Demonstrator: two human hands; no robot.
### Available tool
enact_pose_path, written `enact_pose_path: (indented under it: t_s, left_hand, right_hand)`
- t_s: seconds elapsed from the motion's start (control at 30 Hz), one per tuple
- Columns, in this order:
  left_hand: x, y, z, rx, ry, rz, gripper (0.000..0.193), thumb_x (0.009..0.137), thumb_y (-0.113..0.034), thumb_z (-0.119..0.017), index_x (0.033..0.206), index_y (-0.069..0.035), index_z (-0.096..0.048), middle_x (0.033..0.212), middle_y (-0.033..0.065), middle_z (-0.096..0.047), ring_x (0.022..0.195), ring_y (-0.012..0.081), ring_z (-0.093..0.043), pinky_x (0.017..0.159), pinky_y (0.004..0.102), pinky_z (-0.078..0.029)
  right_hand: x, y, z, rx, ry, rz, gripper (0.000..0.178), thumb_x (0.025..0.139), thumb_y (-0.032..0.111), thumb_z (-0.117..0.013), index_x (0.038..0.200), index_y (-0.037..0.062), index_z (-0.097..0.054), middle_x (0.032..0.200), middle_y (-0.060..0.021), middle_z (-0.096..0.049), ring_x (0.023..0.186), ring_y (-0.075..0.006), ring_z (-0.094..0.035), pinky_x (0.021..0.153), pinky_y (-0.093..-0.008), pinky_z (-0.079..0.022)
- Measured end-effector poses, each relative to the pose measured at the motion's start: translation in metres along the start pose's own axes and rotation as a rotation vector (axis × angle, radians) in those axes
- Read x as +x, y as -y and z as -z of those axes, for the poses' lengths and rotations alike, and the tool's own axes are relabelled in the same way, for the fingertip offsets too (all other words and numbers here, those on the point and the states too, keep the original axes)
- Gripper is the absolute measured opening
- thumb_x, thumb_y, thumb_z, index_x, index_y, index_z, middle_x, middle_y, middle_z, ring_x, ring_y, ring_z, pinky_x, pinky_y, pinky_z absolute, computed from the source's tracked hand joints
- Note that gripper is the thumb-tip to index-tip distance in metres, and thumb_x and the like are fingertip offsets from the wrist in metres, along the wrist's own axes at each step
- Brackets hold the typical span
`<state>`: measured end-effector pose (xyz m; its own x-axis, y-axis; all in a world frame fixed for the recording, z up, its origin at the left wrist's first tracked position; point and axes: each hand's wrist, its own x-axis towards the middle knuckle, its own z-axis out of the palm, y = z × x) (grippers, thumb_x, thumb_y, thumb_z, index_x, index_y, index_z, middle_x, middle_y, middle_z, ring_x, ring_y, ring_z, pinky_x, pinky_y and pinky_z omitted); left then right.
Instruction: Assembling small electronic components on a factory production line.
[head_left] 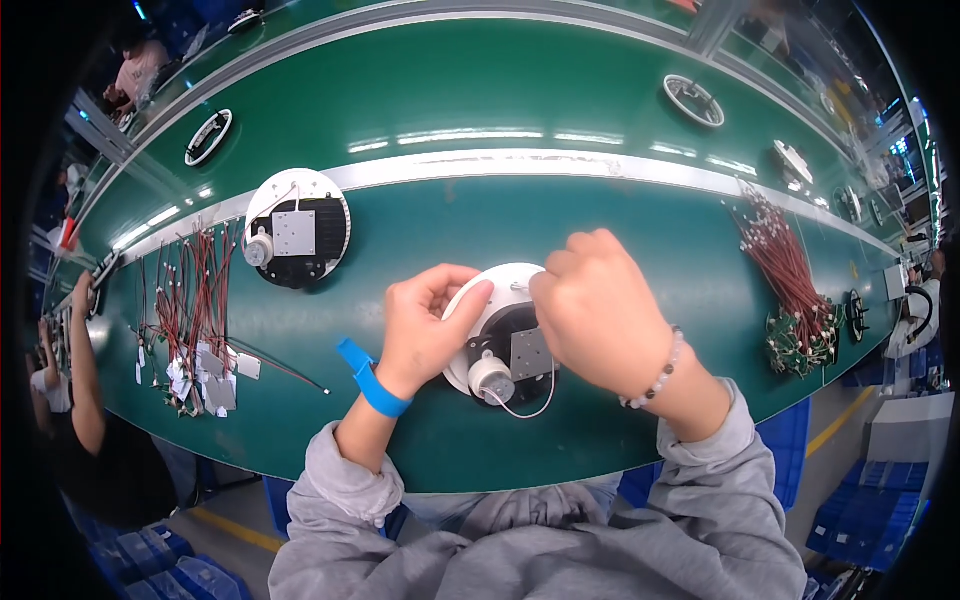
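A round white disc-shaped device (508, 279) is in front of me at the bench's near side. It carries a black part, a grey square plate (530, 356), a small cylindrical motor (492, 381) and a looped white wire (533, 413). My left hand (425, 325), with a blue band at its wrist, grips the disc's left rim, thumb over the top. My right hand (598, 310), wearing a beaded bracelet, is closed at the disc's far right edge. Its fingertips are turned away, so whatever they pinch is hidden.
A similar device (298, 230) lies to the far left. Bundles of red-brown wires sit on the left (190, 310) and right (790, 275), the right one with green circuit boards (800, 338). Beyond a pale rail (480, 163), ring-shaped parts (209, 138) rest on a green surface. Another person's arm (86, 370) shows at left.
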<state>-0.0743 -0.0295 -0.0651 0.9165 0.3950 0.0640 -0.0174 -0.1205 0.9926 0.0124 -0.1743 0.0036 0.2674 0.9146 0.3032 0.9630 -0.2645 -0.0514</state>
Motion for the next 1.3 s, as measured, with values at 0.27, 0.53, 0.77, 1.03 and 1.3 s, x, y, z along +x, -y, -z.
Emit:
enact_pose_path:
  t_s: [0.27,0.53,0.77,1.03,1.3]
  left_hand:
    - [0.014,0.005,0.011,-0.537,0.184,0.241,0.025,0.084,-0.012,-0.044,0.101,0.003,-0.053,0.096,0.0090,-0.056,0.088,0.0152,-0.053,0.078,0.0265,-0.043]
    - [0.014,0.021,0.018,-0.420,0.389,0.241,0.031,0.075,-0.001,-0.059,0.104,0.004,-0.051,0.097,0.0111,-0.057,0.087,0.0151,-0.056,0.079,0.0269,-0.045]
    - [0.019,0.031,0.018,-0.330,0.395,0.277,0.013,0.075,-0.002,-0.058,0.088,0.001,-0.055,0.081,0.0061,-0.060,0.070,0.0101,-0.056,0.063,0.0221,-0.047]
    - [0.019,0.024,0.012,-0.314,0.394,0.256,0.007,0.078,-0.002,-0.054,0.083,-0.001,-0.049,0.079,0.0033,-0.057,0.070,0.0072,-0.053,0.062,0.0192,-0.044]
    - [0.017,0.020,0.068,0.566,0.059,-0.163,0.006,0.081,-0.005,-0.047,0.079,-0.001,-0.050,0.061,0.0064,-0.055,0.046,0.0113,-0.052,0.043,0.0224,-0.042]
  right_hand:
    - [0.003,0.006,-0.014,0.019,-0.063,-0.027,0.004,0.052,0.008,-0.054,0.051,0.0046,-0.052,0.055,-0.0099,-0.053,0.057,-0.0225,-0.049,0.057,-0.0318,-0.037]
    - [0.002,0.014,-0.017,0.005,-0.011,-0.056,0.006,0.058,0.011,-0.054,0.054,0.0060,-0.055,0.059,-0.0074,-0.054,0.063,-0.0197,-0.050,0.058,-0.0305,-0.038]
    - [-0.002,0.009,-0.021,0.062,-0.021,-0.068,0.010,0.058,0.013,-0.058,0.060,0.0029,-0.057,0.063,-0.0081,-0.054,0.064,-0.0209,-0.048,0.059,-0.0314,-0.039]
    - [-0.002,-0.019,-0.058,1.100,-0.200,-0.439,0.028,0.084,0.024,-0.046,0.077,-0.0002,-0.057,0.073,-0.0136,-0.055,0.068,-0.0282,-0.055,0.060,-0.0321,-0.044]
    - [-0.021,-0.030,-0.072,0.920,-0.051,-0.327,0.021,0.083,0.016,-0.042,0.086,-0.0006,-0.056,0.073,-0.0186,-0.058,0.067,-0.0305,-0.057,0.060,-0.0369,-0.045]
